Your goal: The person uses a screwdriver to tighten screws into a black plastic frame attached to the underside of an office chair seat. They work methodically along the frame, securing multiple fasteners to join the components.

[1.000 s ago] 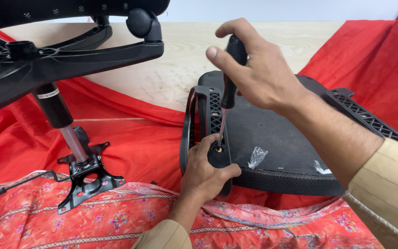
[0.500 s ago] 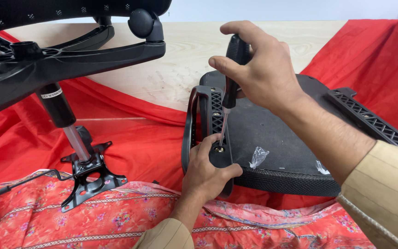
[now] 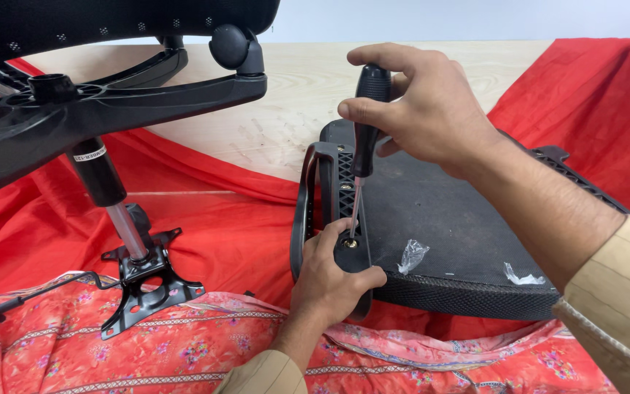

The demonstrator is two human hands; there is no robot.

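Right hand (image 3: 432, 109) clenched around the black handle of a screwdriver (image 3: 364, 138), thumb and fingers wrapped near the top, forearm in a beige sleeve coming in from the near right. Screwdriver held almost upright, slightly tilted, thin shaft running down to a brass-coloured screw (image 3: 350, 243) set in a black armrest bracket (image 3: 340, 182). Left hand (image 3: 329, 273) gripping the near end of that bracket, thumb just beside the screw, fingers curled round the edge, wrist rising from the near centre in the same beige sleeve.

Bracket standing against the left edge of a black mesh seat cushion (image 3: 461, 233) lying upside down, right of centre. Two small scraps of clear plastic wrap (image 3: 411, 255) resting on the cushion, one close to the screw, one further right near the forearm.

Under the cushion, red cloth (image 3: 213, 226) spread wide, reaching up the far right as well. Nearer, a red floral-patterned cloth (image 3: 184, 350) along the near edge. Beyond, a pale wooden tabletop (image 3: 286, 102) showing bare across the far middle.

To the left, well apart from the hands, a black chair frame (image 3: 111, 109) lying tilted, its gas-lift cylinder (image 3: 111, 201) slanting down to a black metal mounting plate (image 3: 147, 284) resting on the cloth.
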